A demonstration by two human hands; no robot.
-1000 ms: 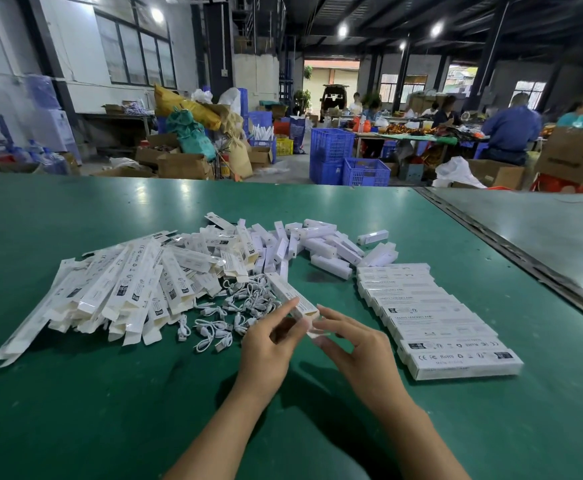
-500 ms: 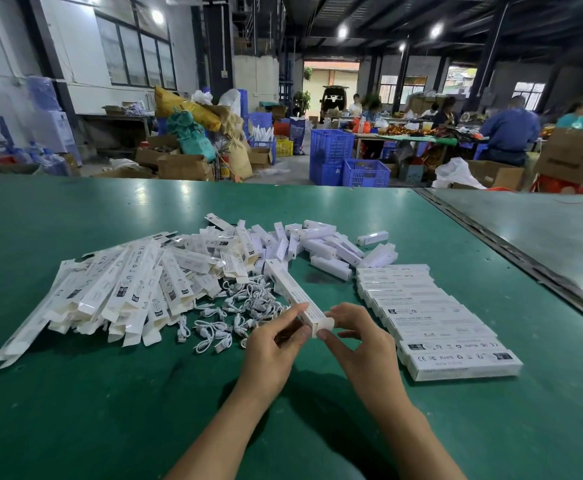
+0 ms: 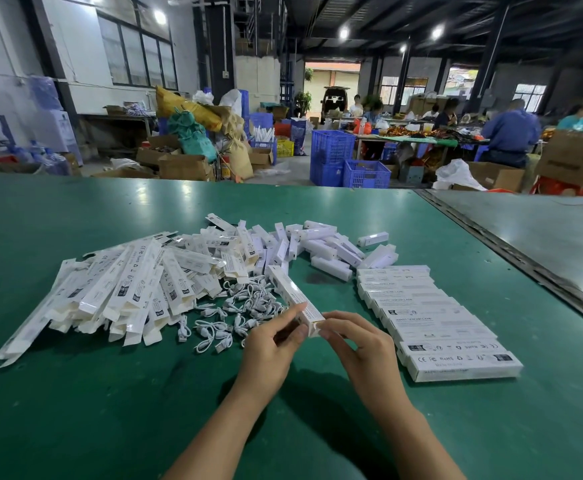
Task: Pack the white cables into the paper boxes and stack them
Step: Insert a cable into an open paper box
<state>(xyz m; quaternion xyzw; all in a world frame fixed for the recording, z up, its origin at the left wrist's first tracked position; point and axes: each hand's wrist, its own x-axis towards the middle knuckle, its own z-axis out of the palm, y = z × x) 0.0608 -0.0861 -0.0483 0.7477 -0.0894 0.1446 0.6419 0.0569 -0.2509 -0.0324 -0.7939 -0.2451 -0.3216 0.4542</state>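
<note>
Nearest, two bare forearms reach in over the green desk (image 3: 110, 410). The left hand (image 3: 269, 351) grips the near end of a long white paper box (image 3: 290, 292), with the thumb on its upper face and the fingers curled beneath. The right hand (image 3: 363, 344) pinches the same end at its flap between thumb and forefinger. The box slants away to the left, with its far end by the cable heap. Whether a cable is inside cannot be told.

Just left of the hands and a little beyond them lie the loose white cables (image 3: 245, 306), a tangle of short coiled leads on the desk. Left of these spreads a wide fan of flat boxes (image 3: 127, 282), unfolded and overlapping. To the right of the hands the packed boxes (image 3: 432, 320) lie in a row, touching one another and running away from the person. Behind the cables is a heap of short white boxes (image 3: 324, 247).

Farther off, past the desk edge, stand blue crates (image 3: 349, 161) and cardboard cartons (image 3: 182, 164), and people (image 3: 512, 133) sit at a far table.
</note>
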